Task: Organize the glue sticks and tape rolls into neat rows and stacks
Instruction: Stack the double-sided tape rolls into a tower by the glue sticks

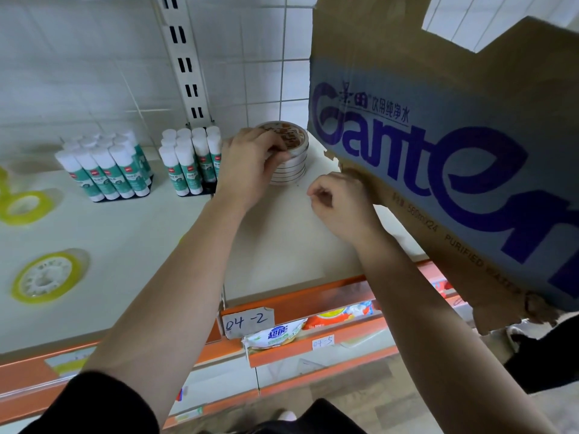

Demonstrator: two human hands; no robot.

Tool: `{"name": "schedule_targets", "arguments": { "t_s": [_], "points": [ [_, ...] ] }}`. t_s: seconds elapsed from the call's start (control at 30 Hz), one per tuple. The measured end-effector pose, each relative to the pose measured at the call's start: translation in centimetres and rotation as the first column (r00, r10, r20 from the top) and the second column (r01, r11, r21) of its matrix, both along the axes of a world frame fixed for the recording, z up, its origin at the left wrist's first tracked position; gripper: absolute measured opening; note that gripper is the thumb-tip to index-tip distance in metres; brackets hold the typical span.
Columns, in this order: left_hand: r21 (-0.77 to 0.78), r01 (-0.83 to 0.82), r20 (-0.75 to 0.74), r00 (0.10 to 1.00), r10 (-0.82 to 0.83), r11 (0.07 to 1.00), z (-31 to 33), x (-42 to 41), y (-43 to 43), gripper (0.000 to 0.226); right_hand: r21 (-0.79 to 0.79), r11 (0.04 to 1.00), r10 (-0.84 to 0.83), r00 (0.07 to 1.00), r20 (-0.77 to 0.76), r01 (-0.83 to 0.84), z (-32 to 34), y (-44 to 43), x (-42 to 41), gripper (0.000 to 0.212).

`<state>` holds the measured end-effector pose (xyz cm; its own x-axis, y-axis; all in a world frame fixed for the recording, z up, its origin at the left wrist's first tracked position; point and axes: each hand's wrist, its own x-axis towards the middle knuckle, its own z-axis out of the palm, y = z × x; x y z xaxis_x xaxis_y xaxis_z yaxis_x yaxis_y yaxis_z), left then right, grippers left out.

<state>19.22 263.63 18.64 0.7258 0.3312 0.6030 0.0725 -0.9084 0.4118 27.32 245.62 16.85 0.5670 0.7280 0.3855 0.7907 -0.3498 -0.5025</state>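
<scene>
left hand (250, 164) grips top of white round tape roll stack (296, 155); right hand (338, 205) apart, near stack, fingers curled, hold unclear. white-capped green glue sticks (188, 164) upright left of left hand.

On my right I see a torn cardboard water box (454, 170), printed in blue, tilted over the white shelf (282, 245). Behind it is a white tiled wall (94, 57) with a slotted metal upright (185, 57). The orange shelf edge (313, 296) carries a handwritten label 04-2 (247, 322). On the rail below, a label 04-5 (322, 342) sits just beside a white-and-blue packet (274, 336).
</scene>
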Motion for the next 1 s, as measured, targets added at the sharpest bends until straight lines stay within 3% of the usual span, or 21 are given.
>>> {"name": "schedule_targets", "arguments": {
  "t_s": [0.73, 1.0],
  "points": [
    [0.060, -0.003, -0.054, 0.998, 0.006, 0.998, 0.3, 0.1, -0.3, 0.032, -0.007, 1.000, -0.015, 1.000, -0.022, 0.015, 0.0, 0.1, 0.0, 0.010],
    [0.151, 0.070, -0.029, 0.997, -0.067, 0.986, 2.8, -2.6, -0.5, 0.027, 0.121, 0.992, 0.017, 0.999, 0.033, -0.021, 2.0, 0.9, -0.9, 0.020]
  ]
}}
